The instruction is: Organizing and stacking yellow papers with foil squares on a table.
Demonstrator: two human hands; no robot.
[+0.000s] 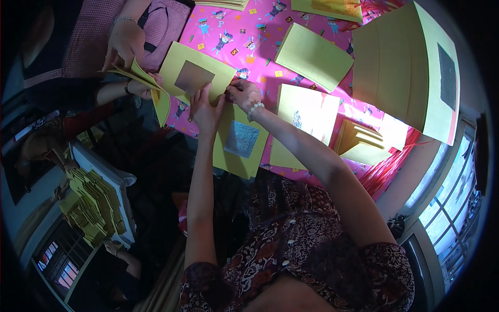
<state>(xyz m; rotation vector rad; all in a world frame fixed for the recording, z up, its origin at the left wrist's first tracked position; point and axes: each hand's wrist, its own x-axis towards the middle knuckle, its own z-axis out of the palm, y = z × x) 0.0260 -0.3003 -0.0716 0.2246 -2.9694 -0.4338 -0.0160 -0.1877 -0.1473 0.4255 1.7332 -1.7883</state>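
A yellow paper sheet (169,60) with a silver-grey square lies in front of me on the table. My left hand (206,109) rests on its near edge, fingers stretched over the paper by the square. At the sheet's right edge, my right hand (246,95) has its fingers curled into a pinch; what is between them is hidden, though a bit of red shows beside the fingertips. Under and nearer than my hands lies another yellow sheet (222,151) with a silver square. My right wrist wears a beaded bracelet.
Pink patterned cloth (208,28) covers the table. Across at left, another person's hands (128,44) handle folded yellow paper (162,106). Yellow stacks (314,57), a brightly lit sheet (312,112), a large fanned stack (387,67) and red strands (382,174) lie at right.
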